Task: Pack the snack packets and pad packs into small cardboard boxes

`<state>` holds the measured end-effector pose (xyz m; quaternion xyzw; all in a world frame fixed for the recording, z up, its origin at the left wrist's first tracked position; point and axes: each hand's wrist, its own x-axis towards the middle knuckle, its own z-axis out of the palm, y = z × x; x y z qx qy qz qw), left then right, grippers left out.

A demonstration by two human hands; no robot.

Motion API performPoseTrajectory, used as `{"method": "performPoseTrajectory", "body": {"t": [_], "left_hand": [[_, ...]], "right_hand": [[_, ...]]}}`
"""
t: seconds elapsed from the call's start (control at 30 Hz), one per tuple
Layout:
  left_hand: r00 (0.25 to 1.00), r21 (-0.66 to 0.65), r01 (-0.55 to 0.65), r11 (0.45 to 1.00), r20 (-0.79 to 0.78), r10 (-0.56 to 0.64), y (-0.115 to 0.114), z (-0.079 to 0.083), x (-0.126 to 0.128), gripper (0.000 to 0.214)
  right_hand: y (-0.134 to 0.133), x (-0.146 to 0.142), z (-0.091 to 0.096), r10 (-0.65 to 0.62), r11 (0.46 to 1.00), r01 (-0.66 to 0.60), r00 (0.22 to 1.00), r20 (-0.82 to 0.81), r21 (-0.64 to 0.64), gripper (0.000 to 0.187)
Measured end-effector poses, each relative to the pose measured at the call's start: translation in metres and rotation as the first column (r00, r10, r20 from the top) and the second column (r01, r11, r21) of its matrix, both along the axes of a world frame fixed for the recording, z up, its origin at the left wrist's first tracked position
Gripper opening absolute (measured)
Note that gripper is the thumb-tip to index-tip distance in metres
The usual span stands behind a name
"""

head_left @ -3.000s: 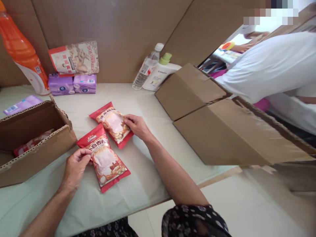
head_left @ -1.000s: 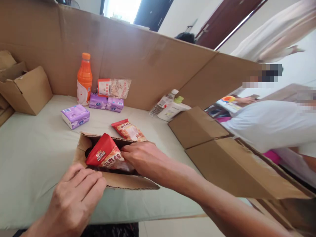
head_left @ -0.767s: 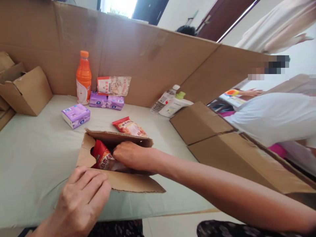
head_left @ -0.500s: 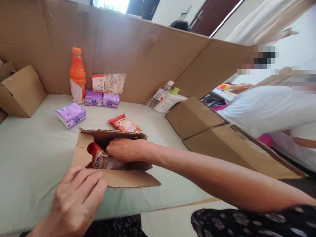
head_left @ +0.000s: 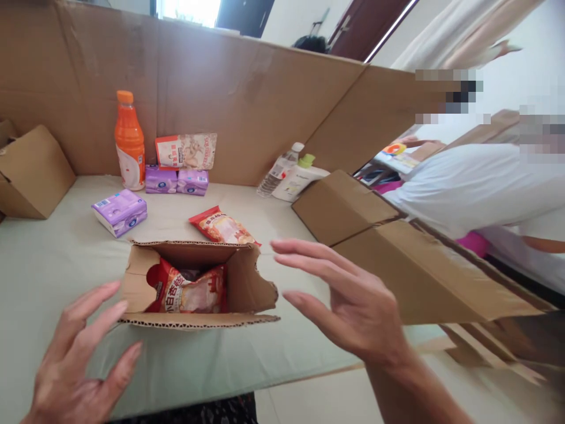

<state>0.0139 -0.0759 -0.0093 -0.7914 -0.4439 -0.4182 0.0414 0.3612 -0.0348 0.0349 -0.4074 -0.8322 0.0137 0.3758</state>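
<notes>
From my one feed, the head view, the open carton [head_left: 247, 277] lies between the hands, its long axis running left to right, a red snack bag [head_left: 198, 291] inside. The left hand [head_left: 59, 365] looks nearer, fingertips at the carton's left end; I can't tell whether they touch. The right hand [head_left: 364, 303] hovers just beside the other end. I see both spread wide, holding nothing.
</notes>
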Motion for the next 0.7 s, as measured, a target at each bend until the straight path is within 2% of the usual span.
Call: {"method": "performPoseTrajectory", "body": {"t": [0.07,0.13,0.23,0.3,0.37,0.43,0.53,0.6,0.7], "left_hand": [[1.0,-0.074,0.017,0.997,0.011,-0.017,0.006,-0.007,-0.003,0.046],[0.999,-0.136,0.019,0.99,0.033,-0.015,0.013,-0.012,0.0,0.044],[0.989,-0.165,-0.113,0.98,0.08,0.128,0.022,-0.015,0.011,0.044],[0.969,-0.096,-0.221,0.971,0.09,0.229,0.026,-0.014,0.018,0.052],[0.965,-0.019,-0.254,0.967,0.062,0.255,0.029,-0.012,0.021,0.056],[0.975,0.007,-0.22,0.975,0.009,0.22,0.033,-0.01,0.02,0.054],[0.989,-0.071,-0.144,0.987,-0.054,0.141,0.044,-0.008,0.014,0.053],[0.993,-0.147,-0.097,0.984,-0.082,0.086,0.052,-0.009,0.008,0.052],[0.994,-0.223,-0.009,0.975,-0.112,-0.017,0.058,-0.011,-0.005,0.046]], "right_hand": [[-0.015,0.014,-0.025,-0.036,0.998,0.03,0.994,-0.101,-0.062,0.047],[-0.022,0.013,-0.049,-0.018,0.993,0.005,0.993,-0.115,-0.117,0.061],[-0.022,-0.008,-0.069,0.017,0.999,-0.02,0.998,-0.066,-0.044,0.052],[-0.017,-0.019,-0.073,0.031,0.999,-0.03,0.998,-0.052,0.023,0.041],[-0.012,-0.021,-0.071,0.031,0.998,-0.029,0.998,-0.048,0.056,0.039],[-0.004,-0.018,-0.066,-0.016,0.996,0.02,0.999,-0.049,0.087,0.052],[0.011,-0.01,-0.059,-0.067,0.99,0.072,0.997,-0.045,0.118,0.08],[0.021,-0.008,-0.058,0.018,0.998,-0.019,1.0,0.013,0.061,0.083],[0.026,-0.006,-0.067,0.215,0.974,-0.207,0.972,0.092,-0.087,0.075]]}}
